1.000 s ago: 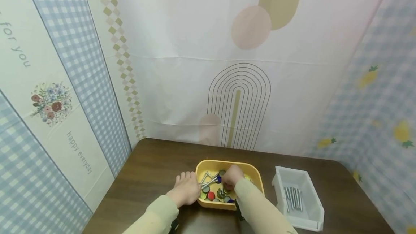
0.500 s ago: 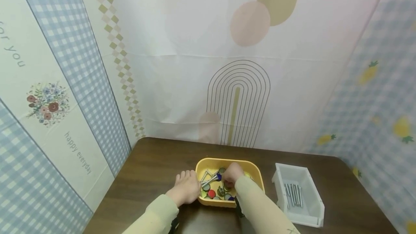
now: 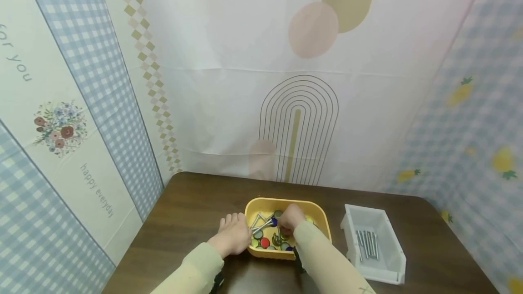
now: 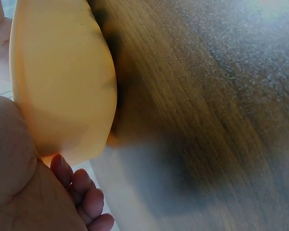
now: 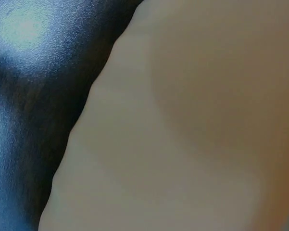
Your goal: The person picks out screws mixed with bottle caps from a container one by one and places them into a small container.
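The cloth [image 3: 98, 189] reads "happy everyday"; relaxed left hand [image 3: 233, 235] touches tub [image 3: 271, 254], right hand [image 3: 292, 218] inside, grip hidden.

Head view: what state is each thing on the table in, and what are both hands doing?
Yellow tub, upright, uncovered
White bin, upright, uncovered
Metal rods in the bin, lying roughly side by side
Metal rods in the tub, lying at differing angles
Round caps, scattered in the tub
Left hand, resting against the tub's left end
Right hand, down inside the tub; fingertips' hold unclear
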Demonstrator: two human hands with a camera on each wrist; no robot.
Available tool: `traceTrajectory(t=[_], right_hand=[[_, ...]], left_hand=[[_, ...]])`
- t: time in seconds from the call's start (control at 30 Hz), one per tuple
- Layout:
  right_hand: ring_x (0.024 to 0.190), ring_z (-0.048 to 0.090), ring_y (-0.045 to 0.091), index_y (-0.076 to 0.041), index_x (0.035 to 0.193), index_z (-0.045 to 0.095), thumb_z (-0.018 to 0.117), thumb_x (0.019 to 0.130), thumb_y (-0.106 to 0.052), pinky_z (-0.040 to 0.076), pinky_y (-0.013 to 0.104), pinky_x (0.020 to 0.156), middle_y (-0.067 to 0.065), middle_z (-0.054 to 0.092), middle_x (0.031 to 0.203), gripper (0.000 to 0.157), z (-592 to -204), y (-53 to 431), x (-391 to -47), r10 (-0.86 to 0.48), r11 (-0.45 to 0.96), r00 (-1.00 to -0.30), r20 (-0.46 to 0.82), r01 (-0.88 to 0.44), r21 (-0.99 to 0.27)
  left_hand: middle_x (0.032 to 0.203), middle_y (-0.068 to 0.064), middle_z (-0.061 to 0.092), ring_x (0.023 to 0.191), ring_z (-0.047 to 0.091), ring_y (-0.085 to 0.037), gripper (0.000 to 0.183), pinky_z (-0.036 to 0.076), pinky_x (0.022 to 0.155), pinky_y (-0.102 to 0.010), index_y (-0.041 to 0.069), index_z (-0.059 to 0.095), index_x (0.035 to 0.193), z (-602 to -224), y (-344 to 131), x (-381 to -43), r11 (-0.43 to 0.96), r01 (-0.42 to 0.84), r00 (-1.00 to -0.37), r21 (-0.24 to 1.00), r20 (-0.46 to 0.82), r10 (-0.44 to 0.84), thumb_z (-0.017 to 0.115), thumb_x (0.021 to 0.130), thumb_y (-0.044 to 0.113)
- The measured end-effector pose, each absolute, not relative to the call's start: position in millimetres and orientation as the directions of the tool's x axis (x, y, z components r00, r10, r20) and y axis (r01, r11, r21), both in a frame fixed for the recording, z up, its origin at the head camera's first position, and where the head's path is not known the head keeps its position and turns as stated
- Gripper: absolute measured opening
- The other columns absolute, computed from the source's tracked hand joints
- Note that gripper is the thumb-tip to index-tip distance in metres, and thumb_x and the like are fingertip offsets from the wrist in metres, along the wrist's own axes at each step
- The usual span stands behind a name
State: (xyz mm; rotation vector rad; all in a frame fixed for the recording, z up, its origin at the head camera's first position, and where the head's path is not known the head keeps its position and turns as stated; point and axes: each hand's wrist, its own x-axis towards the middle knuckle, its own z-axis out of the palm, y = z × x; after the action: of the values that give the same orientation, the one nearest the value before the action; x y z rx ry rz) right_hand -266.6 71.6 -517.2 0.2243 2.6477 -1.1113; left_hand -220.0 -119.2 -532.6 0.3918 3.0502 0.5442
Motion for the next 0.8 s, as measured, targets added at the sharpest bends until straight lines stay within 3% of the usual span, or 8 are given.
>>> traceTrajectory(t=[0.33, 0.63, 0.8], right_hand=[[0.047, 0.052, 0.016, -0.002, 0.060, 0.060, 0.066, 0.076, 0.005, 0.048, 0.029, 0.047, 0.007, 0.054, 0.055, 0.019, -522.7, 79.3, -270.1, 0.002, 0.648, -0.949, -0.316, 0.242, -0.722], [0.051, 0.057, 0.015, 0.009, 0.078, 0.066, 0.063, 0.081, 0.002, 0.054, 0.032, 0.057, 0.011, 0.062, 0.063, 0.008, -510.4, 96.1, -270.9, -0.081, 0.484, -0.915, -0.396, 0.311, -0.818], [0.052, 0.061, 0.013, 0.007, 0.080, 0.065, 0.063, 0.082, -0.003, 0.055, 0.030, 0.060, 0.009, 0.062, 0.065, 0.010, -501.1, 106.4, -274.1, -0.136, 0.454, -0.905, -0.403, 0.304, -0.837]], left_hand=[[0.082, -0.011, 0.037, 0.079, 0.034, -0.029, 0.021, 0.030, 0.076, -0.047, 0.002, 0.043, 0.089, -525.7, -115.4, -217.3, 0.912, 0.221, -0.971, 0.347, -0.013, 0.240, 0.051, 0.093, 0.022], [0.082, -0.010, 0.037, 0.081, 0.034, -0.029, 0.023, 0.030, 0.079, -0.047, 0.002, 0.044, 0.089, -528.1, -112.1, -222.2, 0.922, 0.216, -0.973, 0.322, -0.013, 0.232, 0.053, 0.093, 0.023], [0.081, -0.010, 0.036, 0.081, 0.034, -0.030, 0.023, 0.030, 0.079, -0.048, 0.003, 0.043, 0.089, -532.7, -111.5, -227.7, 0.921, 0.214, -0.975, 0.325, 0.008, 0.224, 0.052, 0.092, 0.024]])
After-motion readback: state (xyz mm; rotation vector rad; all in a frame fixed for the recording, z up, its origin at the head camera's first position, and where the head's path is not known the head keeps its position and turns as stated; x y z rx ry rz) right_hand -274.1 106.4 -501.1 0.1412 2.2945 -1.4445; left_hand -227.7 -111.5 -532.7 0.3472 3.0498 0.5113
